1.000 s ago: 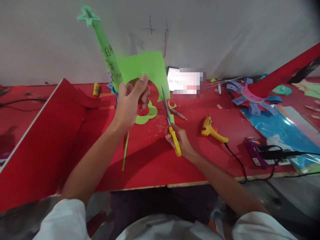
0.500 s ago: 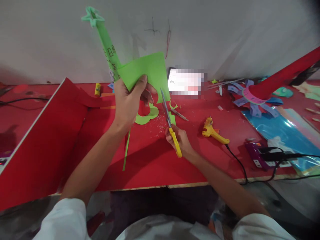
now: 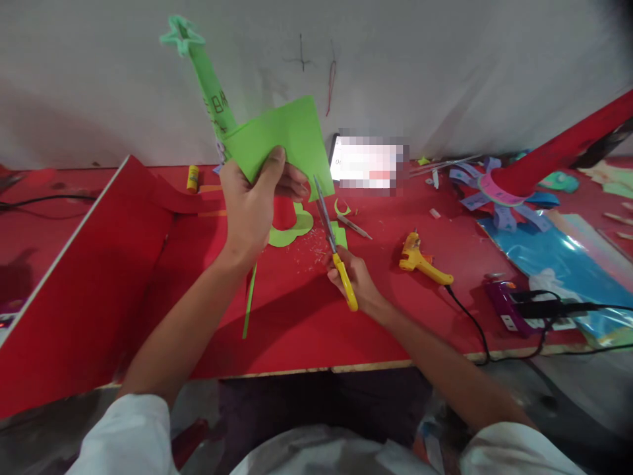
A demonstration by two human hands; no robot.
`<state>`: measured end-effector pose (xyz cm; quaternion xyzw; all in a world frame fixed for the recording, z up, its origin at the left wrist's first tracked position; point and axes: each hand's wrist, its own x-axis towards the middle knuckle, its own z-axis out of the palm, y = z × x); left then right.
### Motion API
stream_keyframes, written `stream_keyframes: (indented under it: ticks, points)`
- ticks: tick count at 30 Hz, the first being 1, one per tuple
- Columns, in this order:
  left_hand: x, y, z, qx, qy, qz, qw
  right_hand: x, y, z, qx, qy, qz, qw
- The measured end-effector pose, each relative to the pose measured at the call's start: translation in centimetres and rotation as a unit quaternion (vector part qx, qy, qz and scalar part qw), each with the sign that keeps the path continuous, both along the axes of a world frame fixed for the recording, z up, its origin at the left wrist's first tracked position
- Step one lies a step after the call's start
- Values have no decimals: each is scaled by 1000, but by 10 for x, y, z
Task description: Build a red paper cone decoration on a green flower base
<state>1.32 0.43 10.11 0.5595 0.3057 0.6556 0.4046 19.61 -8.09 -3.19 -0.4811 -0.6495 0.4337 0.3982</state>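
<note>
Head view: left hand (image 3: 250, 208) pinching green paper (image 3: 291, 128); right hand (image 3: 360, 277) wrapped round yellow-handled scissors (image 3: 343, 274) at paper's edge.

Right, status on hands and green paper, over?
Left hand gripping green paper. Right hand holding scissors, blades at paper's lower edge. Left fingers close by.

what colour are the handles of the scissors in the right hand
Yellow: the scissors' handles in the right hand show best in the head view.
</note>
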Motion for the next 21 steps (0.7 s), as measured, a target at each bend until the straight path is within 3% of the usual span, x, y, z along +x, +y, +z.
stream_keyframes:
  ticks: [21]
  points:
    - [7,-9,7,7,-18,-21,1000,2,-3,11,0,4,-31,1000]
